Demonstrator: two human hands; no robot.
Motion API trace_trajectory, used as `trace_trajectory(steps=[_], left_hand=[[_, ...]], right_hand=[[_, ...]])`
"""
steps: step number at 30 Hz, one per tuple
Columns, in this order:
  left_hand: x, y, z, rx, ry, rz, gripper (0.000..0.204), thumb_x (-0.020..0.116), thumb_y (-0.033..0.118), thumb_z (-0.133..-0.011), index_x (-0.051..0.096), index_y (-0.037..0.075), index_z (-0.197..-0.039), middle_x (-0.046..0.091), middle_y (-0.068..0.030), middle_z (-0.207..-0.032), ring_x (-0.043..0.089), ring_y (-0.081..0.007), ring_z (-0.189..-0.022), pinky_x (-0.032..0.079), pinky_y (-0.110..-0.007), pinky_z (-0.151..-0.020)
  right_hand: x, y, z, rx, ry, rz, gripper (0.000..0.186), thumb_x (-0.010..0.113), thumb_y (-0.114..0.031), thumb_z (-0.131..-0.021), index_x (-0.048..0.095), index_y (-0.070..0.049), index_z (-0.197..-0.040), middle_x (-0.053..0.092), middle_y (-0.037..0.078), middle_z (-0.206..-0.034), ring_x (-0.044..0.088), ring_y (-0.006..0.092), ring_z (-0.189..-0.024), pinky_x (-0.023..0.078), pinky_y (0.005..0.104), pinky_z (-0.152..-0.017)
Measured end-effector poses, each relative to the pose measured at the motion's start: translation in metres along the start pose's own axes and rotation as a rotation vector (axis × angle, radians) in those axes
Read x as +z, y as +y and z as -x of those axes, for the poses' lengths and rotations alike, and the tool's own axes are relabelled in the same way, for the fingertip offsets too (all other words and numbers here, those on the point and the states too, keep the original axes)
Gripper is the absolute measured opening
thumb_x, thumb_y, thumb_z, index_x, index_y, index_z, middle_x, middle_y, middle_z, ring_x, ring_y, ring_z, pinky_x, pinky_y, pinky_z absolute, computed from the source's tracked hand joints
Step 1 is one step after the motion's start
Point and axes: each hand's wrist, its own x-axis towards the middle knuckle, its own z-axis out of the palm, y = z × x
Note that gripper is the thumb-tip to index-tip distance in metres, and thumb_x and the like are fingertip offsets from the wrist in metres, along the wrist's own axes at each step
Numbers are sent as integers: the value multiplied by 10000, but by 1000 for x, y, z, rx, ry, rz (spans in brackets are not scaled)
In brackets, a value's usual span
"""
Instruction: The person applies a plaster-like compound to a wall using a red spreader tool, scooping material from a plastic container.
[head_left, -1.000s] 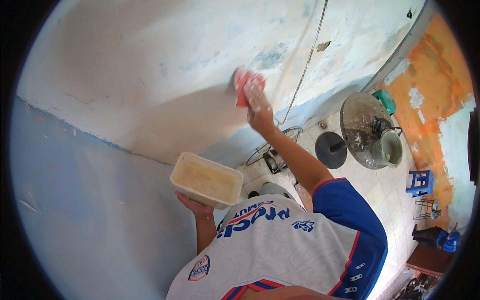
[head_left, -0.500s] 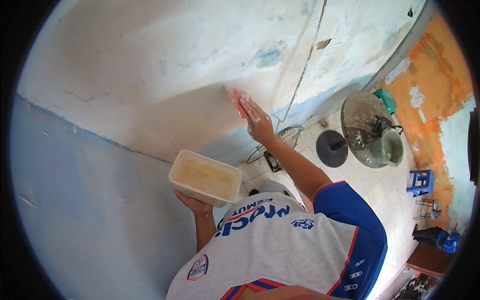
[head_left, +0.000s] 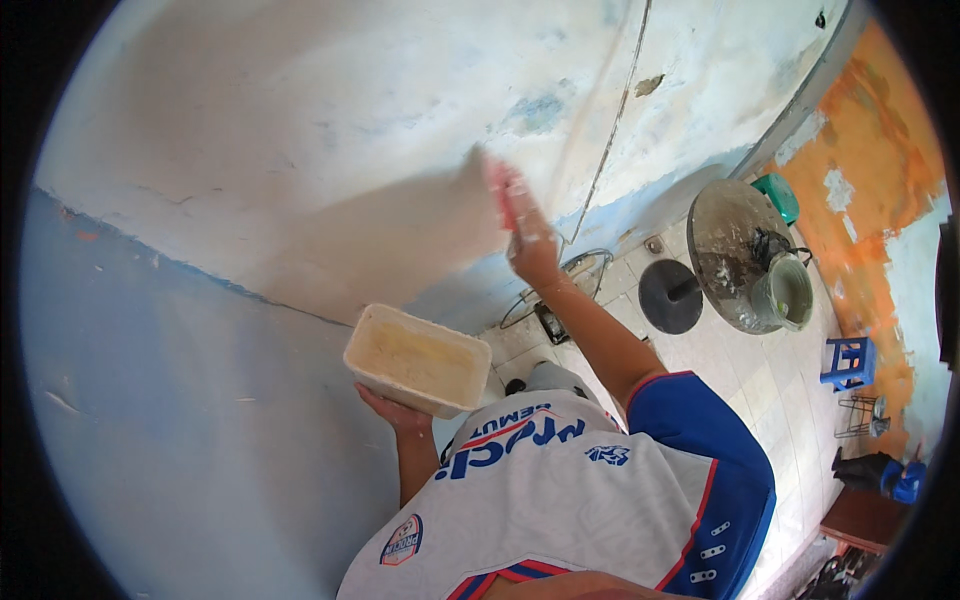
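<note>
Dial: centred on the head view, 12 at its top edge.
Right hand [head_left: 530, 235]: at 1 o'clock; grasping a red pad, fingers flat along it, blurred; whitish smears on the skin.
Red pad [head_left: 496, 188]: at 12 o'clock, upper end toward the pale wall [head_left: 300, 100]; blur hides whether the two touch.
Left hand [head_left: 398, 410]: at 7 o'clock; supporting the tub [head_left: 405, 393] from its lower side, some fingers out of sight beneath.
Tub: rectangular, off-white, between 7 and 8 o'clock; mouth turned up to the view, cream coating inside with a yellowish patch.
Pale wall: fills 10 through 1 o'clock; patchy, bluish marks, one long dark crack toward 1 o'clock.
Blue wall [head_left: 150, 400]: at 8 o'clock, meeting the pale wall along a rough seam.
Round surface [head_left: 715, 270]: just above 3 o'clock, stained; carries a grey bucket [head_left: 765, 303] and a black bag [head_left: 768, 245].
Dark disc [head_left: 660, 305]: at 3 o'clock, beside the round surface, short post on it.
Blue stool [head_left: 848, 363]: farther out, slightly past 3 o'clock, on the tiled floor [head_left: 760, 380].
Orange wall [head_left: 870, 130]: at 2 o'clock, paint flaking.
</note>
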Motion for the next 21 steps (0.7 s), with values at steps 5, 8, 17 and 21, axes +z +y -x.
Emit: trace_trajectory(steps=[5, 8, 17, 21], left_hand=[[0, -1, 7, -14, 38, -10, 850, 373, 773, -961, 355, 211, -1598, 395, -76, -1620, 413, -349, -1460, 355, -553, -1196], [2, -6, -1, -15, 22, -17, 846, 370, 771, -964, 357, 210, -1597, 397, -77, -1619, 412, -349, -1459, 352, -555, -1197], [-6, -3, 3, 14, 88, 2, 802, 352, 732, -994, 351, 208, -1601, 392, -78, -1624, 404, -352, -1464, 344, -552, -1203], [-2, -4, 5, -18, 2, -2, 807, 350, 735, -991, 333, 209, -1602, 369, -72, -1629, 391, -332, -1474, 364, -521, -1197]], right_hand=[[-11, 19, -70, 261, 298, 245, 575, 521, 23, -972, 370, 88, -1524, 482, 307, -1506, 461, 474, -1412, 404, 485, -1174], [30, 39, -51, 56, 72, 283, 656, 532, 79, -842, 433, 86, -1491, 454, 306, -1523, 385, 464, -1467, 337, 507, -1219], [-11, -12, -46, 92, 148, 23, 493, 398, -6, -1068, 380, 22, -1560, 438, 241, -1578, 431, 357, -1469, 359, 419, -1210], [-9, 34, -65, 306, 134, 342, 613, 516, 4, -961, 362, 32, -1553, 470, 350, -1481, 503, 496, -1333, 433, 502, -1116]])
